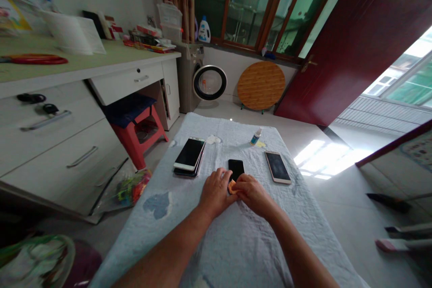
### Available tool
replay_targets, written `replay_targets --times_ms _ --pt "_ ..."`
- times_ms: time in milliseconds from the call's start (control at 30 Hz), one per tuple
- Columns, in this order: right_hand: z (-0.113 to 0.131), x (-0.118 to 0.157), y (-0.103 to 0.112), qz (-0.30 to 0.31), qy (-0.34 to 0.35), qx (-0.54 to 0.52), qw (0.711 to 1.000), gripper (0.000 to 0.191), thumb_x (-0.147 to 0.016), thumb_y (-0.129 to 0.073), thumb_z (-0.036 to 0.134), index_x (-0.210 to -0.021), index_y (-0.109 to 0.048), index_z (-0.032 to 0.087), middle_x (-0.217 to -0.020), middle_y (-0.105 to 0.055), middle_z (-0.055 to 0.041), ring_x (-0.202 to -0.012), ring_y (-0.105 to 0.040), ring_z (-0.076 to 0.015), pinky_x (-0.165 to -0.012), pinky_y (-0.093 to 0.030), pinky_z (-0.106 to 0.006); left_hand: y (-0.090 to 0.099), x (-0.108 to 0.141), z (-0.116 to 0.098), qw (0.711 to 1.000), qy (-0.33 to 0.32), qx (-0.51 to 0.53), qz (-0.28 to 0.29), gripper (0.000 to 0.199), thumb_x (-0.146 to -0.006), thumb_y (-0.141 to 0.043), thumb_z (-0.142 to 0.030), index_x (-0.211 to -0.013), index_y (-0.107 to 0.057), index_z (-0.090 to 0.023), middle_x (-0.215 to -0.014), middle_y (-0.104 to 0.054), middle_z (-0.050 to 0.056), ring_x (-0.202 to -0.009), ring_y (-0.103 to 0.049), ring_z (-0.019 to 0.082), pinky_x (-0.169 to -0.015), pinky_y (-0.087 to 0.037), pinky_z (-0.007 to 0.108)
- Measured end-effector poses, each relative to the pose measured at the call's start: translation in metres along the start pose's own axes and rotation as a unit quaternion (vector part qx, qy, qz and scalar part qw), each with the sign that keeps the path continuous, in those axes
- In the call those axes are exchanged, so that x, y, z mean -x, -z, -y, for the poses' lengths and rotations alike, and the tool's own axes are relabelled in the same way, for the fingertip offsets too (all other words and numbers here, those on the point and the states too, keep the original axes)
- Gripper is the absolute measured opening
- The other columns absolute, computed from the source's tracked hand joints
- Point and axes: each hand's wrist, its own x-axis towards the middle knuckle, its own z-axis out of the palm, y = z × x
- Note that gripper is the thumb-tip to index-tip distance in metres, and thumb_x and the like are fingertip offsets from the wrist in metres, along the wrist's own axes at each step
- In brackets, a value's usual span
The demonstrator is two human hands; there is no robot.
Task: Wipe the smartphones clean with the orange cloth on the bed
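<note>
A black smartphone (236, 168) lies face up on the cloth-covered table, between my two hands. My left hand (216, 190) has its curled fingers and thumb around the phone's near left side. In my right hand (251, 192) a small orange cloth (232, 187) is pinched, pressed on the phone's near end. The fingers hide that end of the phone. To the left is a stack of phones, a white-framed one (190, 154) on top. On the right lies another phone (278, 167) with a light frame and dark screen. A small spray bottle (255, 137) stands beyond them.
A pale blue patterned cloth (229, 243) covers the table. At left are a red stool (140, 137), a white-drawered desk (131, 80) and a bin (69, 261). A washing machine (189, 78) with its door open, a round wooden board (261, 84) and a dark red door (337, 40) stand beyond.
</note>
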Motion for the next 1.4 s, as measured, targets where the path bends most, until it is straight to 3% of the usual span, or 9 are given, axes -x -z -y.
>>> replay_targets --times_ms 133,300,533,700,967,1100,1400 --pt "-0.002 0.002 0.0 0.001 0.0 -0.009 1.0 0.027 -0.08 -0.054 0.004 -0.089 -0.072 0.022 -0.092 -0.06 -0.0021 -0.087 -0.054 -0.0143 -0.081 -0.038 -0.025 0.003 0.0 -0.001 1.0 -0.007 -0.009 0.016 0.06 -0.076 -0.069 -0.054 -0.125 -0.056 -0.02 -0.136 -0.05 0.01 -0.114 -0.052 0.029 -0.096 -0.044 0.041" --pt "-0.023 -0.008 -0.002 -0.037 -0.045 -0.006 0.998 0.027 -0.081 -0.054 0.006 -0.093 -0.073 0.021 -0.092 -0.061 -0.0036 -0.089 -0.055 -0.0151 -0.082 -0.039 -0.025 0.004 -0.001 0.0 0.999 -0.018 -0.004 0.027 0.062 -0.076 -0.071 -0.053 -0.127 -0.056 -0.021 -0.139 -0.053 0.006 -0.117 -0.051 0.03 -0.097 -0.042 0.042" --pt "-0.055 -0.045 0.005 -0.107 -0.133 0.068 0.983 0.027 -0.085 -0.052 0.014 -0.101 -0.073 0.018 -0.091 -0.063 -0.006 -0.087 -0.057 -0.0157 -0.081 -0.039 -0.024 0.005 -0.002 0.0 0.999 -0.018 -0.005 0.04 0.061 -0.076 -0.07 -0.053 -0.127 -0.057 -0.022 -0.14 -0.054 0.008 -0.116 -0.052 0.03 -0.096 -0.042 0.044" --pt "-0.056 -0.068 0.004 -0.119 -0.178 0.112 0.97 0.026 -0.088 -0.049 0.016 -0.096 -0.074 0.017 -0.088 -0.064 -0.0079 -0.085 -0.057 -0.0168 -0.08 -0.038 -0.024 0.006 -0.002 0.0 0.999 -0.027 -0.004 0.034 0.062 -0.075 -0.072 -0.052 -0.126 -0.058 -0.02 -0.138 -0.055 0.008 -0.113 -0.052 0.03 -0.096 -0.042 0.043" --pt "-0.028 -0.081 -0.01 -0.107 -0.095 0.118 0.983 0.027 -0.09 -0.048 0.014 -0.095 -0.073 0.021 -0.096 -0.063 -0.0056 -0.093 -0.055 -0.0156 -0.086 -0.037 -0.024 0.011 -0.002 -0.003 0.999 -0.023 -0.001 0.045 0.055 -0.077 -0.071 -0.052 -0.122 -0.057 -0.024 -0.129 -0.06 0.006 -0.105 -0.054 0.029 -0.092 -0.043 0.043" --pt "-0.027 -0.085 -0.009 -0.083 -0.063 0.125 0.987 0.026 -0.09 -0.049 0.015 -0.094 -0.074 0.023 -0.096 -0.064 -0.0045 -0.094 -0.055 -0.0152 -0.086 -0.036 -0.024 0.011 -0.001 -0.004 0.999 -0.021 0.0 0.033 0.055 -0.076 -0.072 -0.051 -0.122 -0.057 -0.025 -0.127 -0.061 0.005 -0.101 -0.054 0.028 -0.091 -0.044 0.042" --pt "-0.057 -0.067 0.01 -0.095 -0.138 0.094 0.981 0.03 -0.085 -0.051 0.011 -0.099 -0.075 0.019 -0.094 -0.067 -0.0059 -0.089 -0.059 -0.0151 -0.082 -0.039 -0.023 0.002 -0.001 0.0 1.0 -0.018 0.001 0.01 0.06 -0.074 -0.073 -0.05 -0.124 -0.059 -0.02 -0.136 -0.057 0.006 -0.107 -0.053 0.029 -0.095 -0.043 0.043"
